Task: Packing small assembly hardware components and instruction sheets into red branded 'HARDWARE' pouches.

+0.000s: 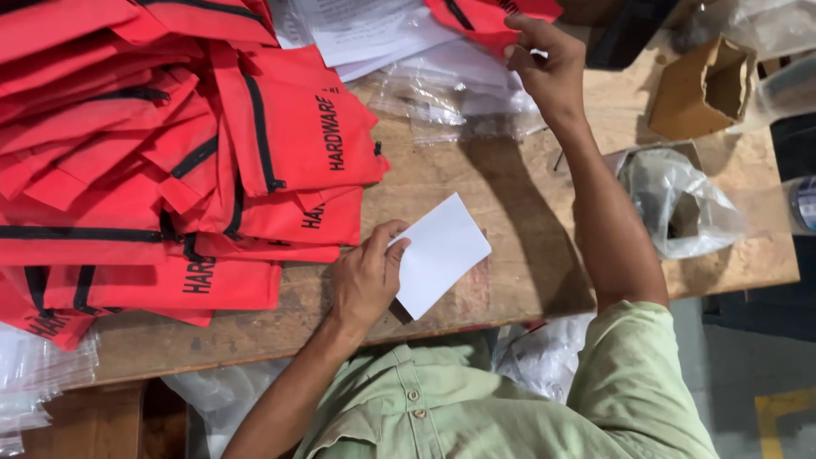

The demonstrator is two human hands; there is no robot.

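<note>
Wooden table point(510, 195) edge, white card point(440, 253) near.

Over on the wooden worktop point(510, 195), a small open cardboard box point(704, 87), a crumpled clear plastic bag point(680, 204) beside it, stacked white papers point(357, 30) up top

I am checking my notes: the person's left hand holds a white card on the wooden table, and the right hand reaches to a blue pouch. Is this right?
Not quite. In the head view the right hand reaches to a red pouch, not a blue one. The left hand does hold the white card on the wooden table.
</note>
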